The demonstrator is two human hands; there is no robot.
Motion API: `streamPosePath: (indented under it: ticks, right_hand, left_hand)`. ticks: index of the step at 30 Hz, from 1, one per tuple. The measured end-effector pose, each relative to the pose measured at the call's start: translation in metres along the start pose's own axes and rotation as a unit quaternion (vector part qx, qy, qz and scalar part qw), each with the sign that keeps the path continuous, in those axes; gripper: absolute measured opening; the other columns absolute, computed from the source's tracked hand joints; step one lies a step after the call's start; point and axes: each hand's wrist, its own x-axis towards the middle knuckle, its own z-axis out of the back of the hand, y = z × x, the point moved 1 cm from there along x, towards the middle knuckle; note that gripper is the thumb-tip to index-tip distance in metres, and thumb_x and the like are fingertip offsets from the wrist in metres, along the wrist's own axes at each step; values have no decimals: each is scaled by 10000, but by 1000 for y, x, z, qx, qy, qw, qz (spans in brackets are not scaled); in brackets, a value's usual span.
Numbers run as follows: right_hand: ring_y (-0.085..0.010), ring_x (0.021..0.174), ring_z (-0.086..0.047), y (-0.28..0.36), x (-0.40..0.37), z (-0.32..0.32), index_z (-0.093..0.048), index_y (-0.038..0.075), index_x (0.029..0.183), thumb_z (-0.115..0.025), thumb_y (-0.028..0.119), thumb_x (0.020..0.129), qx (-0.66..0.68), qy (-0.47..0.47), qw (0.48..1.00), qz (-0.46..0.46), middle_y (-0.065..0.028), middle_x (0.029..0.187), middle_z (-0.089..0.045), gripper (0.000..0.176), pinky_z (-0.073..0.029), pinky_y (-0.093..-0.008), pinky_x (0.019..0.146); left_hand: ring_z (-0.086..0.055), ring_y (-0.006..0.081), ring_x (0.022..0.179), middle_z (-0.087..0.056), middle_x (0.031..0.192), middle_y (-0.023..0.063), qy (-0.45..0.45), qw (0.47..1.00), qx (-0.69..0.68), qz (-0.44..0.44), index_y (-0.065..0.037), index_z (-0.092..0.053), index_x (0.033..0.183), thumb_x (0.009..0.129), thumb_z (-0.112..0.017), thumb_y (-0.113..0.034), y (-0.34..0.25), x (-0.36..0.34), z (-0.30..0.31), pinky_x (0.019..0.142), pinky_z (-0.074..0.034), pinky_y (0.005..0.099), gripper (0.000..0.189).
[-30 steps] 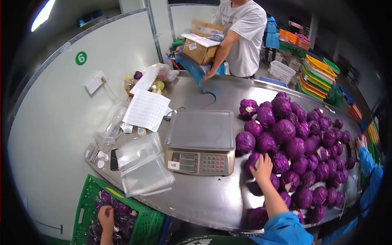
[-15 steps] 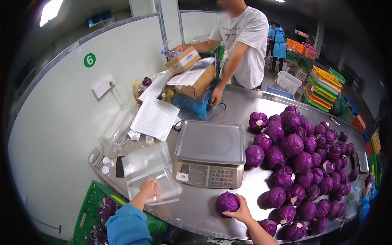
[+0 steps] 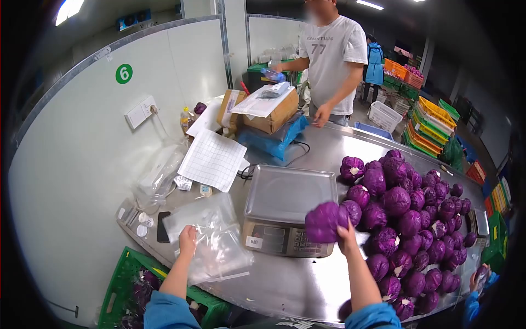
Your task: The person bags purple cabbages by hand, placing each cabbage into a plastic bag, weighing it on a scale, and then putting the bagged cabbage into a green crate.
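My right hand (image 3: 346,237) grips a purple cabbage (image 3: 324,221) and holds it up over the front right corner of the digital scale (image 3: 290,192). Part of the scale's keypad is hidden behind the cabbage. On the left, my left hand (image 3: 188,238) is closed on a clear plastic bag (image 3: 216,219) from a flat stack on the table. The weighing plate carries nothing. To the right of the scale lies a large heap of purple cabbages (image 3: 408,222).
Green crates (image 3: 123,282) with bagged cabbages stand below the table's left edge. Gridded paper (image 3: 211,159), a black phone (image 3: 163,226) and a cardboard box (image 3: 271,112) lie around the scale. A person in a white shirt (image 3: 337,60) stands across the metal table. Another person's hand (image 3: 479,277) appears at far right.
My right hand has lifted the cabbage off the table towards the scale. My left hand has shifted up and left on the bags. The person opposite has straightened, and the small box now stands upright.
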Motion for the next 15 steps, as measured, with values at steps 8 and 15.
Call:
streamPosePath:
  ticks: [8,15]
  right_hand:
    - [-335,1094,-476,-1,53,-48,-273,-18,1312,-775,391,556,-612,-106,770,146,-229,1198,-464,995,-352,-363,951]
    - [-194,897,-552,-38,-89,-132,-440,-15,1163,-716,121,679,-318,147,936,-46,-136,943,-579,574,-435,-301,813]
  left_hand:
    - [-465,64,565,-521,694,-5,61,956,-284,38,-40,-522,961,848,-524,-72,-136,-81,-5,505,-398,202,117]
    - [-573,268,722,-591,826,81,234,945,-52,-223,-82,-551,1014,713,-625,-110,-193,-126,-22,688,-471,349,311]
